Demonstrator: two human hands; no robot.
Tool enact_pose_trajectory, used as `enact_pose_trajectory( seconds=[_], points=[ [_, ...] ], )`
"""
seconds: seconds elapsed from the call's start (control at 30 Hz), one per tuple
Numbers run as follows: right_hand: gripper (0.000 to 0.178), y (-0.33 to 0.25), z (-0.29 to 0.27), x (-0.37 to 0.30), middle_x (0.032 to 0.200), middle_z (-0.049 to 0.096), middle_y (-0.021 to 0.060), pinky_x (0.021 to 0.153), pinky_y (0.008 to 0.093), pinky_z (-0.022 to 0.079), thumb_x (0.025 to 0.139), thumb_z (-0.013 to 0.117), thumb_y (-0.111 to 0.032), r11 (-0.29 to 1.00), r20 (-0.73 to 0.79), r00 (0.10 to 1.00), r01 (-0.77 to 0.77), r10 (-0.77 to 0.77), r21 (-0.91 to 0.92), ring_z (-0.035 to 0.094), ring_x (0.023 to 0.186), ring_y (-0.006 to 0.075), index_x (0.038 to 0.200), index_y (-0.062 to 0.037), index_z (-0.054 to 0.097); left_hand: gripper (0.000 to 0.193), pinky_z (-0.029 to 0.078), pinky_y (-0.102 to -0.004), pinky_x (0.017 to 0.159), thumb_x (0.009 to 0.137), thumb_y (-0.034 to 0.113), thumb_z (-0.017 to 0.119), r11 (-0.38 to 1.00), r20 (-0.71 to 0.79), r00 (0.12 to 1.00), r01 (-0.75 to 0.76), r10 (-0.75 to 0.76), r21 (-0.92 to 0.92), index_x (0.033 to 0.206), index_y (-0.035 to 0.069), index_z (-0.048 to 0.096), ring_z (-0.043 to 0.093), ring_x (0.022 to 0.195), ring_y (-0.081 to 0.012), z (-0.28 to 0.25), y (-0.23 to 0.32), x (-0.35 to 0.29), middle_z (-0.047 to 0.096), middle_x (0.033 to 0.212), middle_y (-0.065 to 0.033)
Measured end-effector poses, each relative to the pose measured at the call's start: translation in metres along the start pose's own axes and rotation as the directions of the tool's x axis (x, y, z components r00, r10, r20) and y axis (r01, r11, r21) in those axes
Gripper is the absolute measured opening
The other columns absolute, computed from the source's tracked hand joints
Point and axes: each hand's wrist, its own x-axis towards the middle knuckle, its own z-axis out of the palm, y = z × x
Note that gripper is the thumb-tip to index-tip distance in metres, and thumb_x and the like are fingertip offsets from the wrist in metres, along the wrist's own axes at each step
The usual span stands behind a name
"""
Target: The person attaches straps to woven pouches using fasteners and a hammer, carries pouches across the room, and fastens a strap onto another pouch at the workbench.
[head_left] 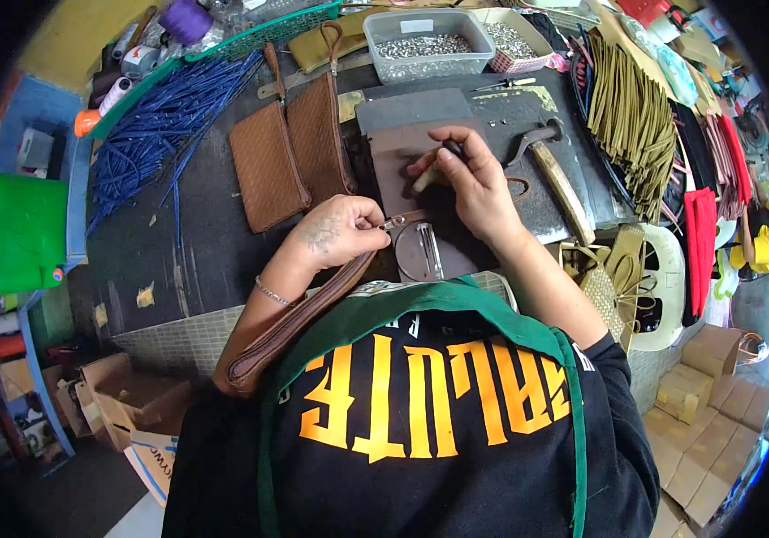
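My left hand (335, 235) pinches the end of a brown zip pouch (308, 309) by a small metal fitting (395, 222). The pouch hangs back along my left forearm. A thin brown wrist strap (519, 188) runs from the fitting to the right, ending in a loop beneath my right hand. Raised over the dark work pad (393, 170), my right hand (474, 184) has its fingers closed on a short tool (427, 177) with a pale end, partly hidden. Just below the fitting lie a round dark disc (413, 255) and a shiny metal piece (429, 247).
Two brown woven pouches (268, 161) lie left of the pad. A hammer (564, 193) rests at right. Behind stand tubs of metal fittings (429, 72). Blue cords (165, 117) are heaped far left, olive straps (626, 108) far right. A white chair (662, 287) stands beside the table.
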Motion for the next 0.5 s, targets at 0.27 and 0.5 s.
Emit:
enact_pose_trajectory(
  seconds=[0.27,0.5],
  points=[
    [0.02,-0.023,-0.012,0.008,0.079,0.053,0.0033,0.064,0.0231,0.044,0.079,0.055,-0.007,0.984,0.015,0.984,-0.176,0.176,0.016,0.053,0.074,0.0116,0.099,-0.0031,0.05,0.017,0.047,-0.025,0.064,0.08,0.014,0.059,0.933,0.038,0.995,-0.071,0.09,-0.353,0.081,-0.003,0.061,0.058,0.066,-0.0125,-0.004,-0.001,-0.004,0.061,0.072,-0.007],
    [0.022,-0.054,0.001,0.019,0.083,0.062,0.0105,0.074,0.0286,0.043,0.07,0.069,-0.009,0.672,0.491,0.859,0.277,0.147,-0.686,0.056,0.084,0.0157,0.087,-0.0018,0.058,0.014,0.048,-0.029,0.068,0.083,0.008,0.051,0.622,0.007,0.976,-0.134,0.219,-0.772,0.082,-0.004,0.058,0.059,0.068,-0.0187,-0.013,-0.009,-0.007,0.06,0.073,-0.0099]
  ],
)
